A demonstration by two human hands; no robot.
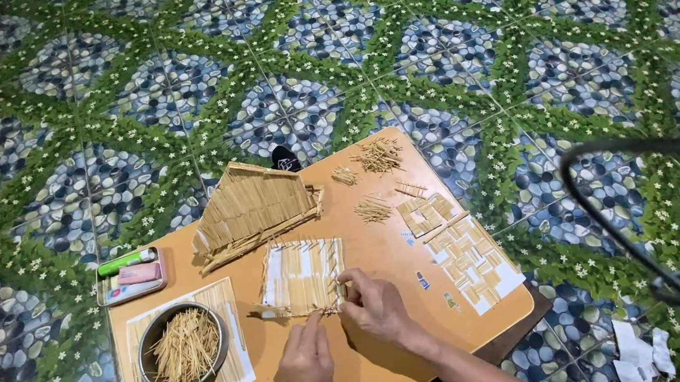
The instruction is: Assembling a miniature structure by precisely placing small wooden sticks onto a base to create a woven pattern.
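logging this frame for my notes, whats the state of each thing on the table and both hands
left hand: fingertips pinching the near edge of the stick panel
right hand: pinching the panel's near right corner
stick panel: flat on the table, unfinished
stick roof piece: assembled, propped up at a slant
metal bowl: upright, full of loose sticks
plastic case: open
woven stick sheet: lying flat

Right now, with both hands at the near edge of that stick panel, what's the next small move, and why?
Probably press the stick at the near edge flush into the row. The right hand pinches at the stick panel by its lower right corner, and the left hand reaches its fingertips to the same edge, where stick ends jut unevenly. More sticks wait in the metal bowl.
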